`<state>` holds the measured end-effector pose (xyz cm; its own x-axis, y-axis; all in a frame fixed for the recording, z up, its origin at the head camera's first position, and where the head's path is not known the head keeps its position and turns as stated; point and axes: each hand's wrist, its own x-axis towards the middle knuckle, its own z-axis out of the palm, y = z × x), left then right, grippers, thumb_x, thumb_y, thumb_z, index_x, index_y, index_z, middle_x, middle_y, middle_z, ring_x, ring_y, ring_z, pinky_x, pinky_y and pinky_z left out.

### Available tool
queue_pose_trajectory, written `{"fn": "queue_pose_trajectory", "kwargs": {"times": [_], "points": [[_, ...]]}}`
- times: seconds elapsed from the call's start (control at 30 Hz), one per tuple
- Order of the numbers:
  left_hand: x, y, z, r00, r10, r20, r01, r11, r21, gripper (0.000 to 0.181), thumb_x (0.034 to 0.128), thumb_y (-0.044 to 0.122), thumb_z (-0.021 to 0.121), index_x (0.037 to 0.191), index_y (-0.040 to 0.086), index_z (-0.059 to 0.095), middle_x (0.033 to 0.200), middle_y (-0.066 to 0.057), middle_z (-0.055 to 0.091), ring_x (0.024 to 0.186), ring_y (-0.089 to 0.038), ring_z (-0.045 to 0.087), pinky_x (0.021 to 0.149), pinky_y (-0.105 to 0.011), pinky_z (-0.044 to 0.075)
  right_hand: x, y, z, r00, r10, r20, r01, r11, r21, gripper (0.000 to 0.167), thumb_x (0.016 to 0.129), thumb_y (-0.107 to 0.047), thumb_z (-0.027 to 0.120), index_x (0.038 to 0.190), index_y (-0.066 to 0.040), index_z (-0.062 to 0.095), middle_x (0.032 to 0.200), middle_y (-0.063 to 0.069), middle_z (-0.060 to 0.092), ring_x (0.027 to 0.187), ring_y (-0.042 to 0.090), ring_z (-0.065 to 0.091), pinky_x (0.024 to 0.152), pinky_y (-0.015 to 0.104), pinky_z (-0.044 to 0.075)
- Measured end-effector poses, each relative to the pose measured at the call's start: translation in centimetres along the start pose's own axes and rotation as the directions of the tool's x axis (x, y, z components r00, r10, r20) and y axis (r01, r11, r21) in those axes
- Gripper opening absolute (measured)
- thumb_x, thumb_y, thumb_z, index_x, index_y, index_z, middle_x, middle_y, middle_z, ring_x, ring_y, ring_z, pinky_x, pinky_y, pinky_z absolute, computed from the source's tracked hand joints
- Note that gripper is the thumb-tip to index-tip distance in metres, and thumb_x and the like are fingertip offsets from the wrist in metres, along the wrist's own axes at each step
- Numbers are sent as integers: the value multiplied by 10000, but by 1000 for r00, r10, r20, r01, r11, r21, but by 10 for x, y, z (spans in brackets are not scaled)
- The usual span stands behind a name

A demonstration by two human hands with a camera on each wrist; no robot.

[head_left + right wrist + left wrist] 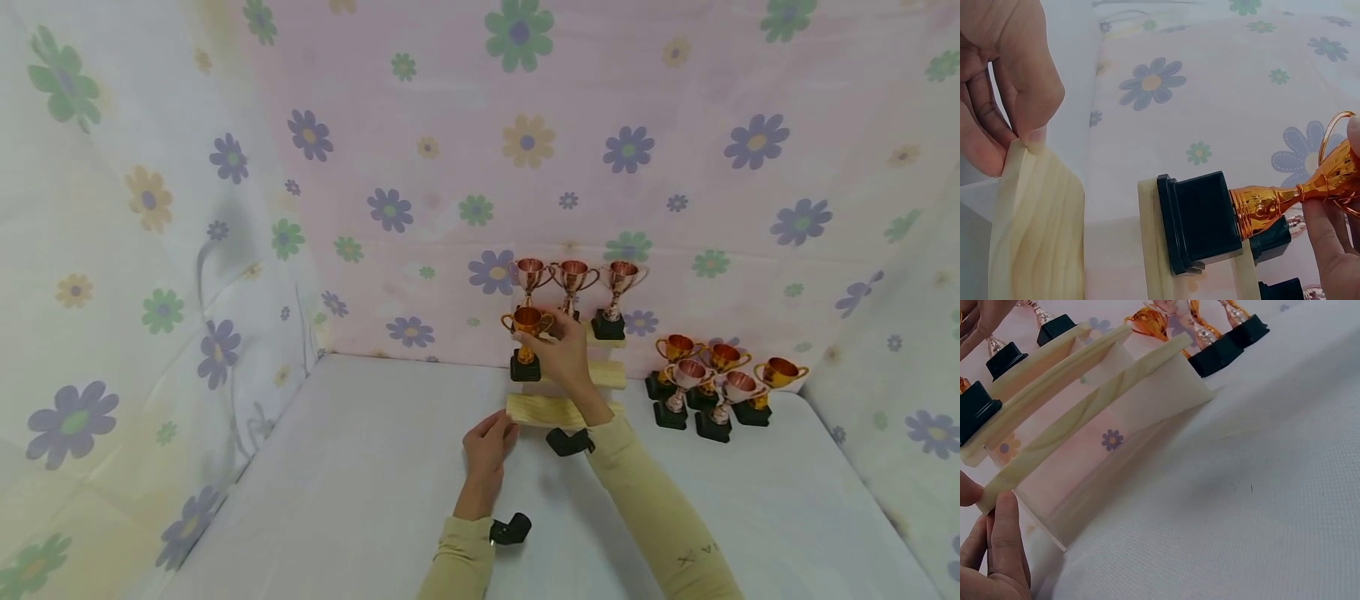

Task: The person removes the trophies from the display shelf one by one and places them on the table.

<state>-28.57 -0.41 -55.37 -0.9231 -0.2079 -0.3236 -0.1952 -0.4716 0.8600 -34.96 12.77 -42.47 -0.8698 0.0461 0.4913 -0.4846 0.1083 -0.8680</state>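
A small tiered wooden stand (551,410) has three steps. My left hand (487,446) pinches the left end of its lowest step, thumb above and fingers below in the left wrist view. My right hand (562,354) grips a gold trophy cup (527,321) by its bowl. The black base (1200,222) of that trophy sits at the left end of the middle step and appears to touch it. Along the top step stand three rose-gold trophy cups (618,283), the left two partly hidden by the gold trophy and my right hand.
To the right of the stand, several gold and rose-gold trophies (723,408) stand grouped on the white table (360,467). Flower-patterned cloth (420,167) rises behind and at both sides. Black wrist cameras (512,529) are strapped to both wrists.
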Motion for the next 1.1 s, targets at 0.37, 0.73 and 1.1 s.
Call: {"fn": "queue_pose_trajectory", "kwargs": {"times": [0.37,0.73,1.1], "points": [[2,-1,0,1000,13,-19,-13,1000,7,316,945,60,683,1226,-82,653,1077,-166,692,880,-145,696,824,-257,622,-25,-6,-25,1000,20,17,-21,996,84,481,854,3,798,1309,0,643,1225,101,636,1019,89,668,874,206,594],[0,0,2,999,44,-18,-45,998,-50,296,911,-15,665,1183,-132,658,889,-96,700,767,-121,689,731,-217,617,-51,-1,-66,998,43,55,-49,993,109,494,887,9,759,1353,15,598,1191,-77,691,1079,87,672,924,226,580],[2,-1,4,999,41,-20,-42,998,-50,292,905,-18,670,1177,-123,663,936,-117,697,794,-124,693,761,-232,624,-74,4,-119,996,44,72,-50,995,86,488,912,33,719,1371,58,555,1226,-118,681,1121,51,657,939,177,556]]}}
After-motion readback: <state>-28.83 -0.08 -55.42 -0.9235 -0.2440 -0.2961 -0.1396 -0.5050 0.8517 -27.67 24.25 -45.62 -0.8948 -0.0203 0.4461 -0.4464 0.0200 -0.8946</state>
